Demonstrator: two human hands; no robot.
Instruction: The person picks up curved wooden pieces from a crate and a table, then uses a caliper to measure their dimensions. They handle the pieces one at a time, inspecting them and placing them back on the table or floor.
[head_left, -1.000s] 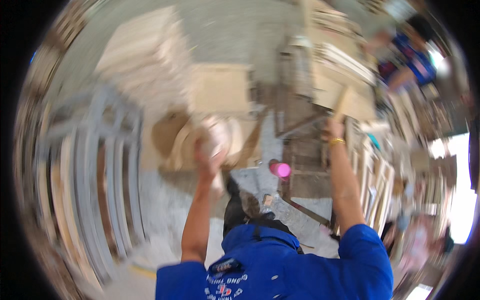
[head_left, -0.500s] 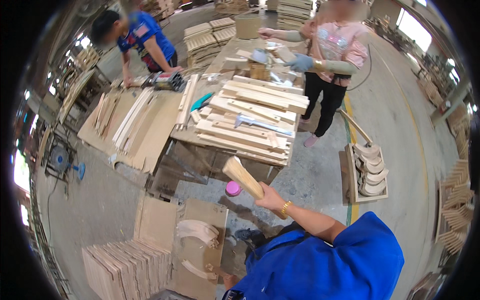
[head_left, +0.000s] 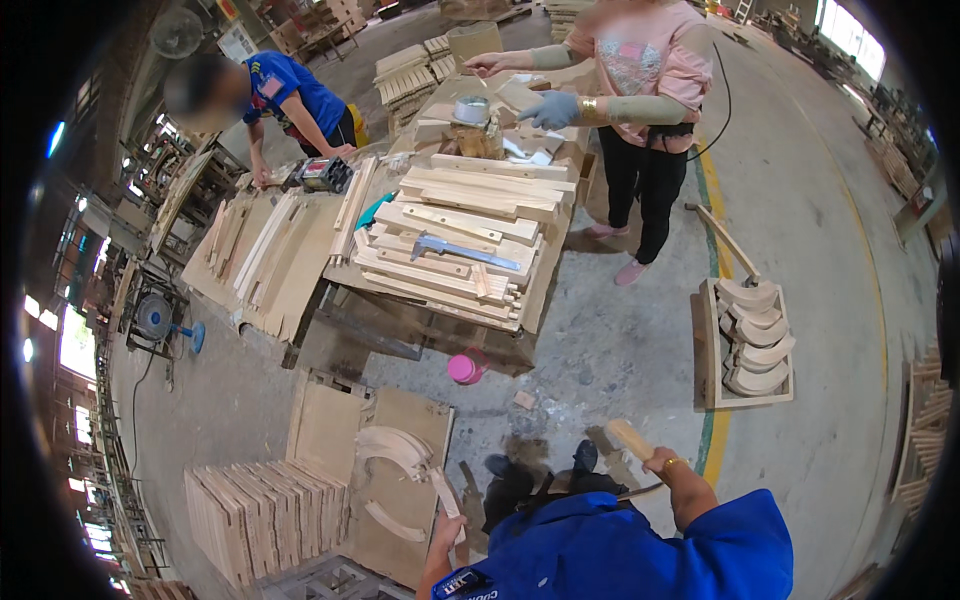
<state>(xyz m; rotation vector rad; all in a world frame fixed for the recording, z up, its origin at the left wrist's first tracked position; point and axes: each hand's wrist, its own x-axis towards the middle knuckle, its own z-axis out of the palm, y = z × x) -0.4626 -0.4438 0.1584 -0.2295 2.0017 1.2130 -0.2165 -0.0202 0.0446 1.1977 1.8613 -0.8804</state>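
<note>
My right hand point(head_left: 661, 460), a gold-coloured bracelet at its wrist, is closed around one end of a thick wooden bar point(head_left: 629, 438) with a rounded tip, held out over the floor. My left hand point(head_left: 446, 530) grips a short flat wooden strip point(head_left: 446, 495) at the edge of a brown board. The strip's far end meets or overlaps a curved wooden piece point(head_left: 392, 447) there; I cannot tell whether they are joined. Beside it on the board lies a thinner wooden arc point(head_left: 393, 522).
Left of the board stands a stack of wooden panels point(head_left: 262, 525). Ahead, a worktable carries wooden slats point(head_left: 470, 205) and a caliper point(head_left: 465, 250). A pink tub point(head_left: 464, 369) and a crate of curved pieces point(head_left: 752, 338) sit on the floor. Two people work at the tables.
My right hand with the wooden bar has swung right and nearer to my body, away from the worktable. My left hand has come further into view with its wooden strip. The view has shifted.
</note>
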